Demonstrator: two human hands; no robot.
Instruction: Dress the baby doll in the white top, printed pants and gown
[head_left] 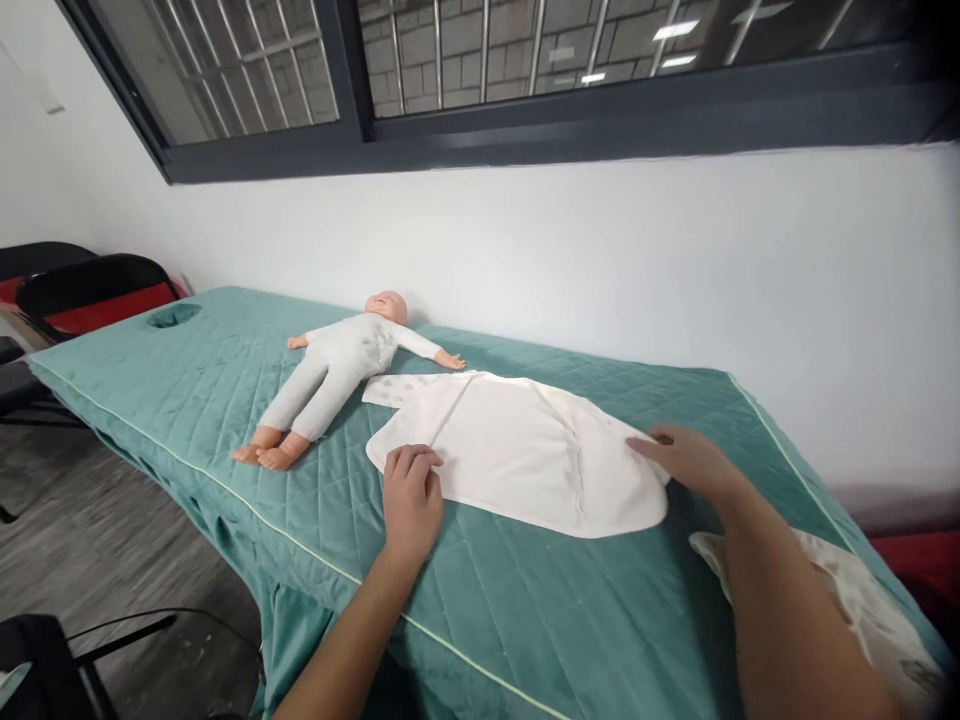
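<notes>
A white baby top (pixel 510 455) lies spread flat on the green quilted bed cover (pixel 510 610), with a faintly printed sleeve at its far left. My left hand (pixel 412 500) rests at the near left edge of the cloth, its fingers curled and closed on that edge. At the far right end, my right hand (pixel 686 458) pinches the cloth between thumb and fingers. Beyond the top's left end, a baby doll (pixel 341 355) in a pale long-sleeved suit lies on its back with its arms spread, one hand close to the printed sleeve.
Another pale printed cloth (pixel 847 590) lies by my right forearm, partly hidden. The bed has a face hole (pixel 174 315) at its left end. A white wall (pixel 600 250) and barred window run behind. Black and red chairs (pixel 105 290) stand at the left.
</notes>
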